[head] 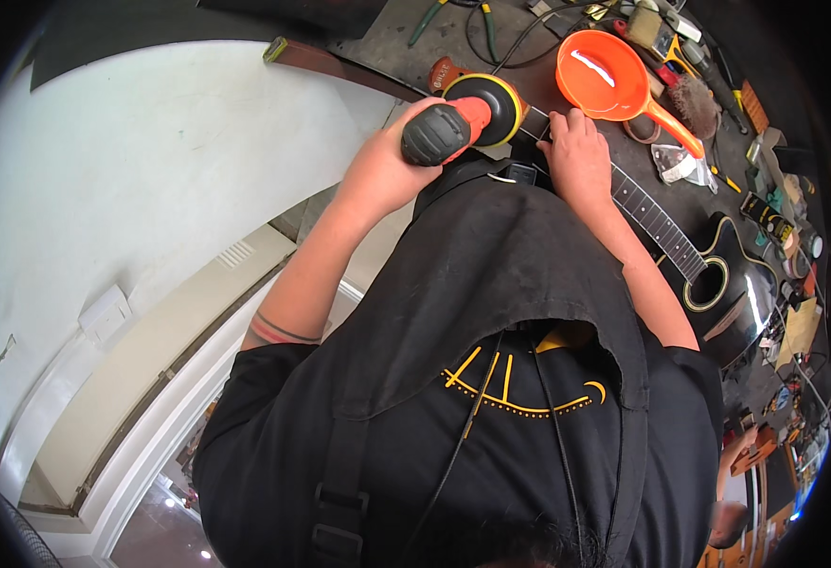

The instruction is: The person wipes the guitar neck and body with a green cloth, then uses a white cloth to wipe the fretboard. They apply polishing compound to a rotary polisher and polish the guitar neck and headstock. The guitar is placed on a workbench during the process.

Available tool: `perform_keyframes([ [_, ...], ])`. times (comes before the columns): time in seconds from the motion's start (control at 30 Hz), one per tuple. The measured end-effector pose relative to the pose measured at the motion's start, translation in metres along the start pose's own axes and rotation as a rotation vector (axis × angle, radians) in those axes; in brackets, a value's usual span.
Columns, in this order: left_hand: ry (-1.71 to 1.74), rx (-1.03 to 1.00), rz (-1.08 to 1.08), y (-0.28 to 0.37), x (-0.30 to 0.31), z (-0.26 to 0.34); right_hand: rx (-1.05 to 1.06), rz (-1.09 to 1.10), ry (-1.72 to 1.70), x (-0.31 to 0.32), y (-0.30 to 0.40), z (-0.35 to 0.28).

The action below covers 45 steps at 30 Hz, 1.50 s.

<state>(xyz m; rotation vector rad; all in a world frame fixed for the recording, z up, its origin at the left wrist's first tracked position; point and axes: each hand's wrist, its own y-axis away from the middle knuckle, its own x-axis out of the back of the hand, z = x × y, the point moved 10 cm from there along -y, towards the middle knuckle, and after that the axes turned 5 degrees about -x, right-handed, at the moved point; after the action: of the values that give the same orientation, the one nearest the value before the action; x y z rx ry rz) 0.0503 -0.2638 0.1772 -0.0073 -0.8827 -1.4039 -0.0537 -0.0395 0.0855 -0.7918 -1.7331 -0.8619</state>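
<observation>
My left hand (pixel 394 160) grips a red and black power polisher (pixel 436 135) with a round, yellow-rimmed pad. The pad is over the orange-brown headstock (pixel 446 73) of an acoustic guitar, covering much of it; whether they touch is unclear. My right hand (pixel 580 153) rests on the guitar's neck near the headstock, fingers bent over it. The fretted fingerboard (pixel 653 213) runs down right to the glossy black guitar body (pixel 749 284) with its ringed soundhole. An orange plastic dipper (pixel 603 74) stands just beyond my right hand.
Green-handled pliers (pixel 490 32), a cable, brushes (pixel 646 28) and a plastic bag (pixel 678 165) lie on the dark bench. Tools and small containers crowd its right side. A white wall (pixel 174 142) is at left. Another person's arm (pixel 731 454) shows at lower right.
</observation>
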Motion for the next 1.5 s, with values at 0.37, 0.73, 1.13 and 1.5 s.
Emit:
perform_keyframes([
  [0.37,-0.062,0.036,-0.008,-0.027,0.013,0.007,0.003,0.009,-0.008,0.000,0.001,0.000],
  [0.73,-0.095,0.044,-0.015,-0.039,0.015,0.018,0.054,0.135,-0.055,0.009,0.003,-0.003],
  [1.13,-0.102,0.049,-0.009,-0.040,0.017,0.012,0.040,0.119,-0.039,0.006,0.003,-0.002],
  [1.5,0.074,0.252,-0.026,-0.052,0.027,-0.059,0.046,0.118,-0.020,0.007,0.003,-0.003],
])
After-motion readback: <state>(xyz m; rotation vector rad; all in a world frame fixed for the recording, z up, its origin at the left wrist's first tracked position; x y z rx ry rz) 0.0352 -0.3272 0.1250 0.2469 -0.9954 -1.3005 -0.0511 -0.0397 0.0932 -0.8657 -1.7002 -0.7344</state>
